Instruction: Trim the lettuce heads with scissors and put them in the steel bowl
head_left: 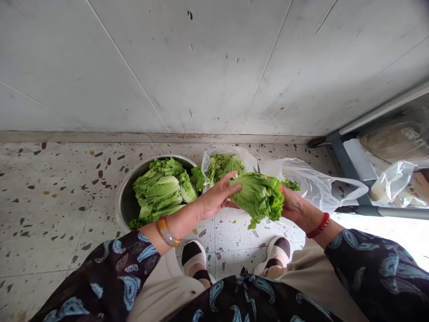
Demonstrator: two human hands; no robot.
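A head of leafy green lettuce [256,197] is held up between both hands, above the floor. My left hand [221,194] grips its pale base end, thumb on top. At the leafy right end, my right hand [291,201] is closed on it, its fingers mostly hidden behind the leaves. Left of the hands stands a steel basin [122,197] holding several lettuce heads [164,190]. Just beyond my left hand, a clear plastic bag [246,156] contains more lettuce leaves [223,165]. A second white plastic bag [311,179] lies behind my right hand, with some green leaf showing.
The speckled tile floor [67,197] meets a grey panelled wall [187,67] behind the basin. On the right stands a rack [345,152] with plastic-wrapped goods [395,183]. My shoes [194,257] are below the hands. Small green scraps lie on the floor.
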